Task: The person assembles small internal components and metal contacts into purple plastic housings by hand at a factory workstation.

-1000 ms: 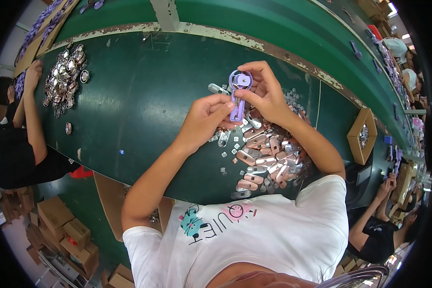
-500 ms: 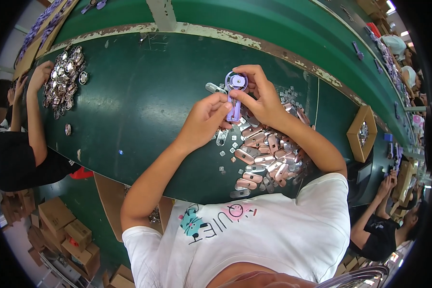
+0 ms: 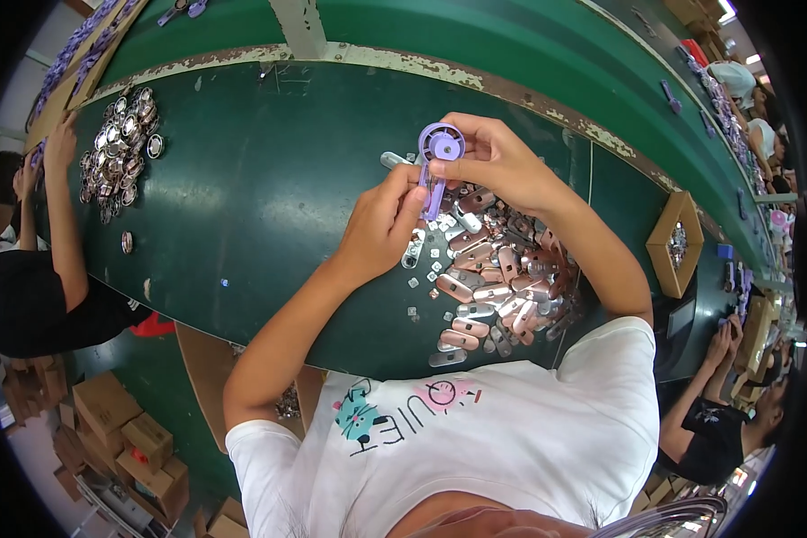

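Between both hands, above the green table, is a purple plastic fan-shaped housing [image 3: 442, 143] with a round head and a narrow handle. My left hand [image 3: 381, 215] pinches the handle at its lower part. Thumb and fingers of my right hand [image 3: 493, 161] grip the round head from the right side. Under and beside my hands lies a heap of oblong metal plates [image 3: 498, 287], pink and silver, each with a small hole. Small clear square pieces [image 3: 435, 266] are scattered at the heap's left edge. A silver oblong plate [image 3: 394, 160] lies just beyond my left fingers.
At the far left of the table is a pile of shiny metal rings [image 3: 121, 143], with a co-worker's arm [image 3: 63, 197] beside it. A cardboard box [image 3: 674, 244] of small parts stands at the right. Raised metal edging [image 3: 403, 65] runs along the table's back.
The purple housing has been tilted and turned slightly in my hands. My right hand has shifted a little around the round head. At left, the co-worker's hand has moved away from the rings.
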### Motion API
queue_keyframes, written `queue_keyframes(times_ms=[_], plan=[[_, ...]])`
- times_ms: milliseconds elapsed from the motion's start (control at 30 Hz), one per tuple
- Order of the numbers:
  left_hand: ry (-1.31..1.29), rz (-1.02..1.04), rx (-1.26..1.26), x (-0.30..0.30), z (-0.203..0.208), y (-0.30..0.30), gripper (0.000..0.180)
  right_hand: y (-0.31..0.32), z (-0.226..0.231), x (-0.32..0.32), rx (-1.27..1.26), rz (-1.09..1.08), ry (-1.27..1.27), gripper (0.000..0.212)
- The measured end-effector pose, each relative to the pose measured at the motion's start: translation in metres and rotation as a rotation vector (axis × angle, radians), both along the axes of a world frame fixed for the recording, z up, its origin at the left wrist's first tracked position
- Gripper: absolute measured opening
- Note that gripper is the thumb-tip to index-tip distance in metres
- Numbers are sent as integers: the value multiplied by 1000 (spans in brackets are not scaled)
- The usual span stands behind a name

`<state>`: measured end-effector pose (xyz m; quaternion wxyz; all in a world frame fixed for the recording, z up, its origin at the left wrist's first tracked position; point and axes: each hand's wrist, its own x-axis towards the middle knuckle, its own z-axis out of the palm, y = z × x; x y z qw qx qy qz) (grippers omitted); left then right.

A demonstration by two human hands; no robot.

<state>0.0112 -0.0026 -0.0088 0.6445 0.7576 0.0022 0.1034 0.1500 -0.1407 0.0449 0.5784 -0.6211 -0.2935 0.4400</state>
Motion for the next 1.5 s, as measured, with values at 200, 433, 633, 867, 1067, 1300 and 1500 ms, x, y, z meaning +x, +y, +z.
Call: queue_keyframes(times_ms=[200,433,633,867,1067,1300,1500], plan=[[174,-172,-278,0,6,5,17,-4,-11,-3,84,28,292,23],[-60,-26,196,-2,12,4,19,0,-2,-3,111,-23,-6,19],[178,-261,-535,7,6,15,21,5,-18,2,186,-93,278,26],[123,-78,33,1,24,19,19,2,-10,0,297,-164,-55,39],[16,-115,112,-3,19,16,26,2,-4,4,245,-52,131,40],[-85,205,369,7,24,23,25,19,-28,134,-190,-451,-340,36],[-38,336,707,7,13,45,6,26,-68,194,-583,-996,-1453,49]])
